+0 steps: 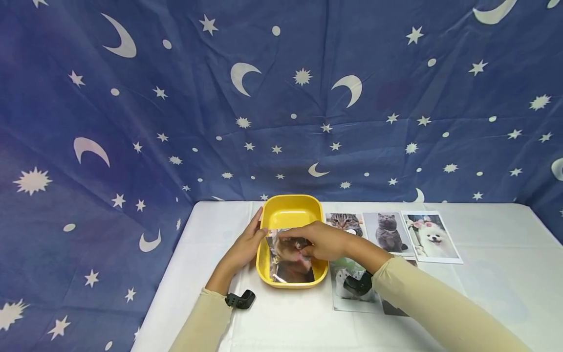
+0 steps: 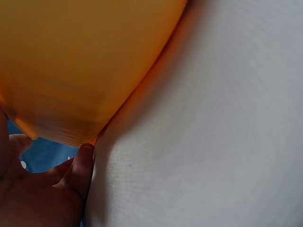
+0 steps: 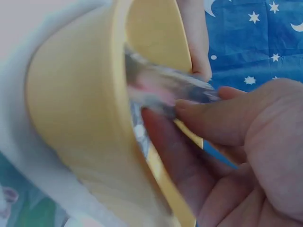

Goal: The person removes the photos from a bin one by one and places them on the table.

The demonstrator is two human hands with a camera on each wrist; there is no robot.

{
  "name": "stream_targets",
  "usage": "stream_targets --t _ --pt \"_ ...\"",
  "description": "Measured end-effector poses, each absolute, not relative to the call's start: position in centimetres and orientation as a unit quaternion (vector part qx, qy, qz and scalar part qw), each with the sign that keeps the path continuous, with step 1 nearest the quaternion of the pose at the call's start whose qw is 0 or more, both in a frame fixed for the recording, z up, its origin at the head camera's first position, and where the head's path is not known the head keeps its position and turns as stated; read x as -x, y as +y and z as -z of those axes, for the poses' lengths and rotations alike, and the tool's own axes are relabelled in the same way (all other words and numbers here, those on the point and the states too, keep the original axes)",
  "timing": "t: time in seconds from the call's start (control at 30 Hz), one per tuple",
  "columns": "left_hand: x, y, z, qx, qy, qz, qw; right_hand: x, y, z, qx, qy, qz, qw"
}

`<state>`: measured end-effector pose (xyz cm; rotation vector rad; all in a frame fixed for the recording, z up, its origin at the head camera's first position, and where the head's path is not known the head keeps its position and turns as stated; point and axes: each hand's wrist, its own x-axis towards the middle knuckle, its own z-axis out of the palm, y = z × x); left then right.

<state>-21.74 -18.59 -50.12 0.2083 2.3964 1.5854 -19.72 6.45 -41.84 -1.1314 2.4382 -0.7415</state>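
A yellow plastic tray with rounded corners stands on the white table. My left hand holds its left side, the thumb at the rim and the fingers along the outer wall. Inside the tray, my right hand pinches a glossy photo card with a brownish animal on it. In the right wrist view the photo card bends between thumb and fingers, and part of another picture shows beneath it. The left wrist view has the tray's outer wall close up, with fingertips at its edge.
Right of the tray lie more photo cards: a tabby cat, a grey cat, a white dog and one of white animals on green. My right forearm crosses over some of them. A blue star-patterned cloth hangs behind the table.
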Motion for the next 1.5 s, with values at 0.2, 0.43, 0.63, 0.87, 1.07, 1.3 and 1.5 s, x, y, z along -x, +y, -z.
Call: stream_targets --t 0.2,0.43,0.63,0.87,1.07,1.3,1.5 --pt "21.7 -18.6 50.2 -0.067 0.826 -0.544 0.13 19.5 6.8 42.1 0.385 0.862 0.292 0.153" --pt "21.8 -18.7 50.1 -0.068 0.829 -0.541 0.128 19.4 6.3 42.3 0.378 0.861 0.317 0.124" --pt "21.7 -18.5 50.2 -0.066 0.828 -0.542 0.128 19.2 6.0 42.8 0.373 0.873 0.302 0.086" --pt "21.6 -18.3 50.1 -0.079 0.83 -0.538 0.125 19.1 8.7 41.7 0.318 0.875 0.353 0.095" --pt "21.7 -18.2 49.9 -0.073 0.83 -0.537 0.129 18.7 15.2 39.6 0.253 0.848 0.449 0.125" --pt "21.6 -18.5 49.8 -0.063 0.834 -0.532 0.131 16.8 25.5 38.9 0.194 0.87 0.442 0.099" --pt "21.5 -18.8 49.8 -0.067 0.833 -0.534 0.131 14.1 32.8 40.2 0.156 0.893 0.409 0.105"
